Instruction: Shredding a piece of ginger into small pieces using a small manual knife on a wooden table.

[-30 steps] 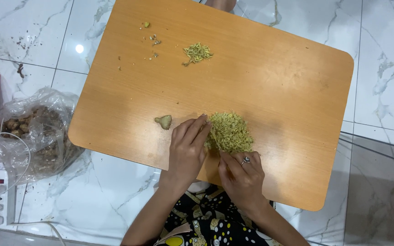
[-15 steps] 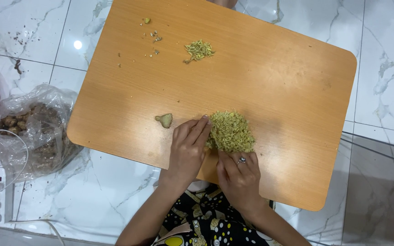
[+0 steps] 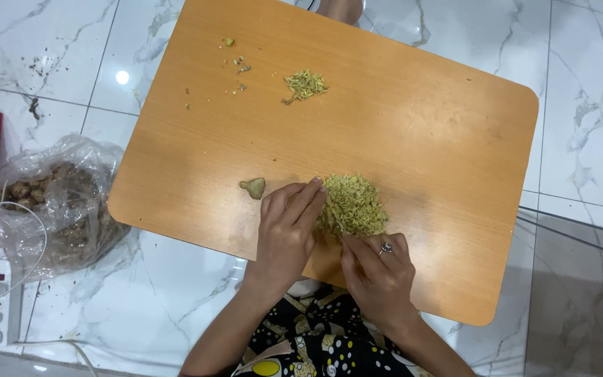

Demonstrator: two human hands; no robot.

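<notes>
Both forearms are bare, without sleeves. The right hand (image 3: 378,276) wears a ring with a small stone. The garment (image 3: 315,342) is black, patterned with white dots and yellow shapes.

A home: marble floor tiles (image 3: 581,105), low wooden table (image 3: 420,139).
</notes>
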